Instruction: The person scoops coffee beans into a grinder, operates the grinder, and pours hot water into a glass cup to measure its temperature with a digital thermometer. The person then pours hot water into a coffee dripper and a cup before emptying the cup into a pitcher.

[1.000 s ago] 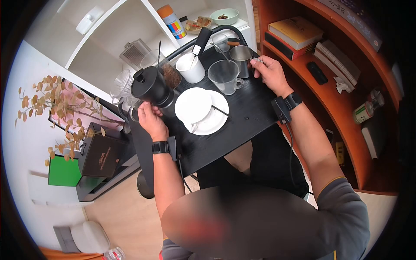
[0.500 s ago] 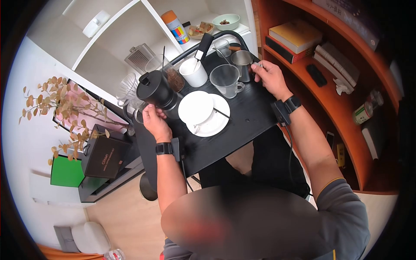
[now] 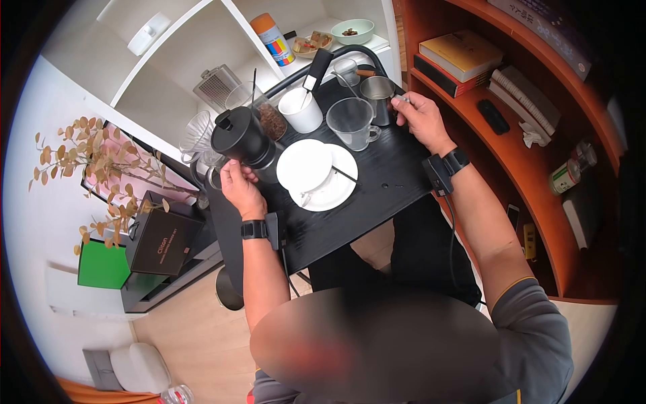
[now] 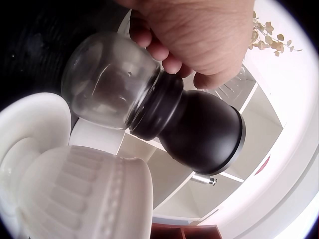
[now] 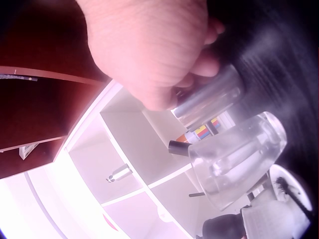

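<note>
My left hand (image 3: 241, 188) is at the near side of a coffee grinder (image 3: 237, 137), which has a black top and round glass base. Its fingers hang loosely curled right by the grinder's black collar, with nothing visible between them. At the table's far right, my right hand (image 3: 425, 121) pinches the handle of a metal cup (image 3: 381, 113); the hand hides most of that handle in the right wrist view. A glass mug (image 3: 349, 126) stands just left of the metal cup. Between the hands, a fluted white cup (image 4: 79, 194) sits with a saucer (image 3: 340, 192) and a dark-handled spoon (image 3: 343, 175).
Behind these on the black table (image 3: 323, 232) stand a white mug (image 3: 301, 116) holding a black-handled tool, and a container of coffee beans (image 3: 272, 124). A glass dripper (image 3: 196, 131) is left of the grinder. Shelves border the far side; a wooden bookcase (image 3: 471, 94) borders the right.
The head view has shifted slightly, so the table things appear a little farther right. Both hands keep their places beside the grinder and the metal cup.
</note>
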`<state>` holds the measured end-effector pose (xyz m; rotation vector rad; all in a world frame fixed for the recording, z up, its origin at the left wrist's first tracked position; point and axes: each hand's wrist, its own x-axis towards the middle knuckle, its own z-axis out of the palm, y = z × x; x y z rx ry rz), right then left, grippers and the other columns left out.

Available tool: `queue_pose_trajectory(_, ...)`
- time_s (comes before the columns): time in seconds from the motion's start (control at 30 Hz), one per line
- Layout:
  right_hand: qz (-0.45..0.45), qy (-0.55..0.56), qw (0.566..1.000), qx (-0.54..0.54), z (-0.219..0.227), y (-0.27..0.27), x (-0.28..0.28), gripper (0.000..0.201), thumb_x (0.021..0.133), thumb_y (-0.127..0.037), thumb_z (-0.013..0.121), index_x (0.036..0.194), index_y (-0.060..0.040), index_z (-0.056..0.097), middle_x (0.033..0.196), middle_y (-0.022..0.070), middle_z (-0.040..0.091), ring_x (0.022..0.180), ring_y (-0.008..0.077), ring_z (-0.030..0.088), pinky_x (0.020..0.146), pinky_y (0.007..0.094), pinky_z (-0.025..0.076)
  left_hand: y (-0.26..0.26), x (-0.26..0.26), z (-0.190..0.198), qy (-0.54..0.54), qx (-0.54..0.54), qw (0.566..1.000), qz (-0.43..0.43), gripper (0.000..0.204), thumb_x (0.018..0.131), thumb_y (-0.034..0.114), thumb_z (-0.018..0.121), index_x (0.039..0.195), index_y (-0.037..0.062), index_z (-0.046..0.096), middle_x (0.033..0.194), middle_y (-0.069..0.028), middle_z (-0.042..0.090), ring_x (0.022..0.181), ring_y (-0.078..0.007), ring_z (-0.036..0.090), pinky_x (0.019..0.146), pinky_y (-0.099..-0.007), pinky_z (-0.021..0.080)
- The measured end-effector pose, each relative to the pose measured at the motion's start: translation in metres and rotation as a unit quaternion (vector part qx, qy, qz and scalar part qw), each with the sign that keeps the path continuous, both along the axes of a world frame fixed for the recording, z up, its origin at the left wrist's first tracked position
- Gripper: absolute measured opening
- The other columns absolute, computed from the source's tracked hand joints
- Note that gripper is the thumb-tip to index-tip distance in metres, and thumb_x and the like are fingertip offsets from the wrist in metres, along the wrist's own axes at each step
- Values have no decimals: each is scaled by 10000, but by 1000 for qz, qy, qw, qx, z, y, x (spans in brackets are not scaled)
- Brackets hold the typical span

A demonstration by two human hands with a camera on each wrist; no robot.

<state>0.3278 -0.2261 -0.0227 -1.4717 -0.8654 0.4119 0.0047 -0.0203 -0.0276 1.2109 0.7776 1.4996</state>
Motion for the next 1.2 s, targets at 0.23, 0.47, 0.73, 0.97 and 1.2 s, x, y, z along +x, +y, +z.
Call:
queue_pose_trajectory(0.23, 0, -8, 1000, 5, -1, 0, 1, 307, 946, -324, 650, 854, -36, 706, 639, 6, 609, 612, 74, 540, 604, 248, 415, -3, 1, 4, 2, -2, 1000, -3, 166, 1022, 218, 574, 951, 69, 592, 696, 7, 533, 585, -69, 483, 539, -212, 415)
queue_pose_trajectory(0.47, -12, -9, 1000, -11, -1, 0, 1, 307, 947, -324, 653, 862, -34, 702, 647, 7, 611, 620, 73, 546, 605, 247, 416, 2, 1, -1, 51, 79, 995, 41, 198, 1015, 219, 567, 1139, 66, 580, 928, -15, 621, 773, -75, 573, 614, -209, 468)
queue_pose_trajectory(0.73, -76, -58, 994, 42, -9, 3, 6, 289, 966, -300, 654, 944, -12, 651, 809, 15, 622, 781, 92, 556, 718, 260, 458, 2, 0, -7, 42, 181, 983, 4, 516, 979, 104, 586, 1441, -29, 399, 1343, -161, 559, 1161, -203, 571, 1005, -329, 445)
queue_pose_trajectory(0.97, -116, -102, 959, 236, 15, 4, -7, 204, 975, -153, 636, 1124, -18, 604, 961, 13, 605, 816, 68, 548, 701, 211, 456, 2, 7, -5, 54, 167, 982, -76, 872, 808, 274, 832, 1465, -41, 352, 1350, -169, 548, 1214, -228, 537, 1073, -361, 393)
queue_pose_trajectory(1.2, 103, -328, 916, 205, 119, 50, -95, 220, 880, -98, 703, 1070, -7, 638, 915, 44, 541, 776, 110, 534, 702, 236, 448, -6, 6, 8, 51, 168, 983, -56, 864, 737, 311, 879, 1397, -37, 444, 1292, -174, 582, 1194, -255, 564, 1032, -370, 442)
